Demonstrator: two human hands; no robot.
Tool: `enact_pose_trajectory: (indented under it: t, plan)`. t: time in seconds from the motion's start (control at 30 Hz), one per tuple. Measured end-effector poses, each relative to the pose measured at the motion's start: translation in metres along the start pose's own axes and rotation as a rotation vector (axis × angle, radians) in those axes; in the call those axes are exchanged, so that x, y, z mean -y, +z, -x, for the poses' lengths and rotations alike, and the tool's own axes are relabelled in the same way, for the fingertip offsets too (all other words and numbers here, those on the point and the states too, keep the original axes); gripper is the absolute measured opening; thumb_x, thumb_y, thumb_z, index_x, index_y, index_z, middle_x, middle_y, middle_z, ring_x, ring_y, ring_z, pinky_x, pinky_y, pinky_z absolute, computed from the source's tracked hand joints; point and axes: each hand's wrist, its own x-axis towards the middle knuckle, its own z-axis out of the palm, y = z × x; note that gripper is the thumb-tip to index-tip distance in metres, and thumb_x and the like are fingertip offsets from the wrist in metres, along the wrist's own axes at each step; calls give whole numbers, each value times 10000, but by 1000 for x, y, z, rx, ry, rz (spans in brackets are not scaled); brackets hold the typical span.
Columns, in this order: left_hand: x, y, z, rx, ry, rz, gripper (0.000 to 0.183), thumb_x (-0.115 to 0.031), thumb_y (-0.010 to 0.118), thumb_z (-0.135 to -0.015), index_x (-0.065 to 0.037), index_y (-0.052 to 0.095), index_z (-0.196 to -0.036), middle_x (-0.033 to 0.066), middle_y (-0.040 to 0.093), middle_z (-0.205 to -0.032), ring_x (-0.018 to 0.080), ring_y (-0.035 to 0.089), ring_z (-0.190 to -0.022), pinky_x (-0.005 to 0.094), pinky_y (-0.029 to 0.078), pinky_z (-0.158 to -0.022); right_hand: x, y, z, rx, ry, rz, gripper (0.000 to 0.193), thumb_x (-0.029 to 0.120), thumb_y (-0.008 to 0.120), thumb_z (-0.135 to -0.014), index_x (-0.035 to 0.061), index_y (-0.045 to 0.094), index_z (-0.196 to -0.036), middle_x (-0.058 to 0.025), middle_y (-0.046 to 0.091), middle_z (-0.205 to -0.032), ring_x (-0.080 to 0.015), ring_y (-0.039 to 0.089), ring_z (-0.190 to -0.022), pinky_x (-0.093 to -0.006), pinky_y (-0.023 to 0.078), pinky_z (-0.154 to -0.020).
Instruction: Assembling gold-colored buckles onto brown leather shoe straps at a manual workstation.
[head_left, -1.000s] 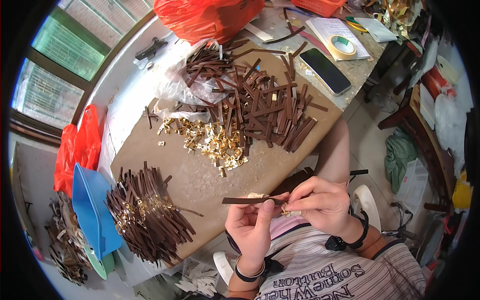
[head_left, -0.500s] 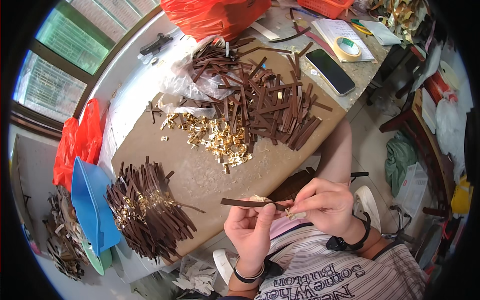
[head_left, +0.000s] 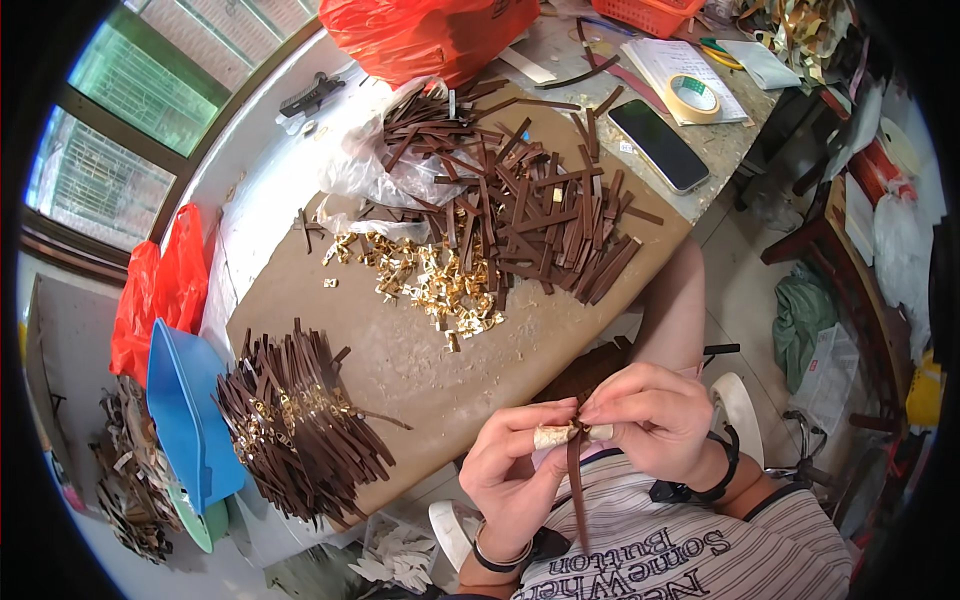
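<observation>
A dark brown leather-like strip (head_left: 577, 490) hangs down from between my two hands, over my lap. My left hand (head_left: 512, 462) pinches near its upper end, fingers bent, with beige tape (head_left: 553, 436) round one finger. My right hand (head_left: 658, 420) closes on that same end from the other side, its fingertips meeting the left ones. A small gold glint shows at the pinch, but the fingers hide most of what is there. Beyond my hands, a pile of small gold metal clasps (head_left: 440, 285) lies beside a heap of loose brown strips (head_left: 550, 215).
At the left of the brown board (head_left: 400, 370) lies a stack of strips with gold clasps (head_left: 300, 425), by a blue bin (head_left: 190, 420). A phone (head_left: 658, 145), a tape roll (head_left: 693, 98) and a red bag (head_left: 425, 35) are at the far side.
The strip has swung from lying level, pointing left, to hanging downward. My left hand has moved right, and the fingertips of both hands now meet at its end.
</observation>
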Motion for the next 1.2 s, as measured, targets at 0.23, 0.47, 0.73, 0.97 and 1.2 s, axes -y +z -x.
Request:
enact_pose_trajectory:
  t: [0.23, 0.47, 0.73, 0.97, 1.2]
  plan:
    - [-2, -3, 0, 63, 112, -155, 161, 132, 663, -726, 11, 578, -787, 142, 611, -835, 262, 648, -826, 306, 559, -659, 0, 2, -3, 17, -18, -42, 165, -97, 637, -712, 18, 629, -831, -86, 605, -832, -201, 600, -702, -289, 492, -605]
    - [2, -15, -6, 0, 630, -660, 155, 40, 699, -690, -49, 600, -771, 72, 635, -774, 243, 657, -743, 283, 527, -627, -7, -8, -6, 230, 170, -57, 141, 42, 650, -826, -10, 624, -955, -76, 584, -889, -157, 582, -733, -252, 480, -648]
    - [1, -35, -9, 139, 378, -530, 134, 56, 645, -720, 10, 668, -843, 112, 669, -870, 231, 660, -810, 278, 520, -717, -17, -13, -8, 316, 711, -695, 200, -9, 611, -854, -55, 627, -1048, -54, 651, -929, -102, 608, -869, -235, 493, -767]
    - [16, -23, -10, 39, -345, 173, 29, 75, 609, -826, 77, 628, -848, 90, 580, -922, 144, 608, -799, 260, 528, -711, -18, -6, -5, 404, 677, -461, 183, -32, 604, -845, -59, 636, -1023, -73, 649, -932, -117, 619, -839, -246, 513, -760]
    - [24, -24, -13, 41, -327, 177, 28, 40, 651, -820, 59, 634, -830, 54, 571, -850, 113, 589, -767, 232, 492, -672, -23, -3, -4, 362, 783, -761, 140, -42, 621, -828, -83, 647, -959, -91, 603, -821, -153, 640, -757, -252, 553, -620]
